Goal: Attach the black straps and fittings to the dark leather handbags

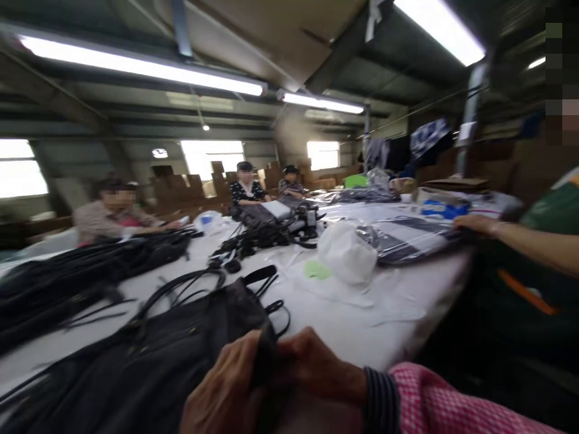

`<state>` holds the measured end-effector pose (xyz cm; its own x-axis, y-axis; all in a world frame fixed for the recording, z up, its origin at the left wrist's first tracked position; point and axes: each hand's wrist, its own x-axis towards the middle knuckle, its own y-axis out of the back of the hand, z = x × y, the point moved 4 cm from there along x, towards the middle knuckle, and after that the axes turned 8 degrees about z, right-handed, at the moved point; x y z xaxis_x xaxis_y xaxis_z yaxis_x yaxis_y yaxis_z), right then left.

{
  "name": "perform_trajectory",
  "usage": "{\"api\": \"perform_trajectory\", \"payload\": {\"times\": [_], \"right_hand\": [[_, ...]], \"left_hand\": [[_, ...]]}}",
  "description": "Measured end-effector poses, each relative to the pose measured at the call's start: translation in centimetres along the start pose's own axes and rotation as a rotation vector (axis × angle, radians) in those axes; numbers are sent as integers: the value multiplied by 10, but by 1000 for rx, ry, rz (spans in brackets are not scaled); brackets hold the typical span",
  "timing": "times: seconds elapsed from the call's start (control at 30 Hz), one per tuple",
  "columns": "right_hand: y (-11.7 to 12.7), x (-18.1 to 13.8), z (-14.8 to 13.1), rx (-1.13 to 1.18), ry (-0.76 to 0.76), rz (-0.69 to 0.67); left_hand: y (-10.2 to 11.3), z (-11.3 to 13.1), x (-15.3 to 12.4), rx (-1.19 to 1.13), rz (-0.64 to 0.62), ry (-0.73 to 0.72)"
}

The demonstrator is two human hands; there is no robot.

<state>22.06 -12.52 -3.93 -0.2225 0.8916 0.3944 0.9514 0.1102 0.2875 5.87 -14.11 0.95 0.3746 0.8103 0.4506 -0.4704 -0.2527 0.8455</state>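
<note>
A black fabric bag (181, 355) with thin straps and a looped handle lies across the near left of the table. My left hand (226, 383) is closed on dark cloth at the bag's right end, its back facing me. Close beside it, my right hand (316, 364) has its fingers curled around the same dark fabric, which stands up between the two hands. The fingertips of both hands are largely hidden by the cloth and knuckles. Some blur softens the near part of the view.
More black bags (90, 265) lie along the left. Mid-table are a heap of black straps and bags (271, 226), a white plastic bag (346, 253) and a green scrap (317, 270). At right, a co-worker's hand (477, 224) touches a plastic-wrapped item (416, 238). Other people sit across the table.
</note>
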Motion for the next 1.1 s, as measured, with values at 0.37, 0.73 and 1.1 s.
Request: {"api": "perform_trajectory", "payload": {"times": [0.37,0.73,1.1], "right_hand": [[-7,1,0,272,-187,-256],[-10,-3,6,317,-203,-110],[-6,-10,16,-68,-183,123]], "left_hand": [[13,25,-3,77,-154,41],[10,31,-1,321,-126,-28],[-11,41,-18,375,87,66]]}}
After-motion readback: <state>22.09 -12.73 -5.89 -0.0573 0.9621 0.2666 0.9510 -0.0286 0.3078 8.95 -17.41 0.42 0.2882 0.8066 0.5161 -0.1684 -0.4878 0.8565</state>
